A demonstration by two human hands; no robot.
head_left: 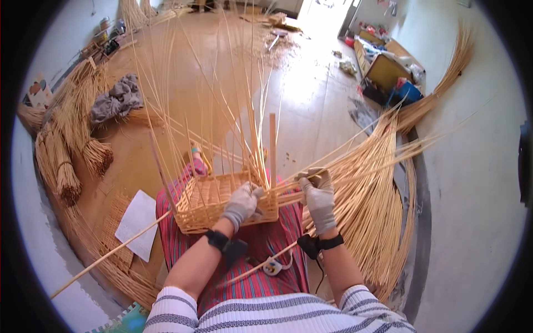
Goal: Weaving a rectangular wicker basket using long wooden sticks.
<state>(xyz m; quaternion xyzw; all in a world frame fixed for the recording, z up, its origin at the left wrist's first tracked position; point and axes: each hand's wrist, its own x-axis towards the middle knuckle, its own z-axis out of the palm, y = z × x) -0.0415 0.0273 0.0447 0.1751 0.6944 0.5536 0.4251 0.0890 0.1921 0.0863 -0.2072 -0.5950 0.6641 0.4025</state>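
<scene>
A half-woven wicker basket (194,221), rectangular, rests on my lap over a red striped cloth (288,244). Long thin stakes rise from its walls, and a thicker stick (272,150) stands upright at the far right corner. My left hand (243,202), in a pale glove, is closed on the near wall towards the right; its fingertips are partly hidden. To the right of the basket, my gloved right hand (319,197) grips several wicker strands (288,188) that run from the basket's right end out to the right.
A big fan of loose wicker (372,205) spreads over the floor at my right. Tied wicker bundles (61,166) and a grey cloth (117,100) lie at the left, near a white sheet (137,225). A round white tool (272,267) sits on my lap. Boxes and clutter (388,72) stand far right.
</scene>
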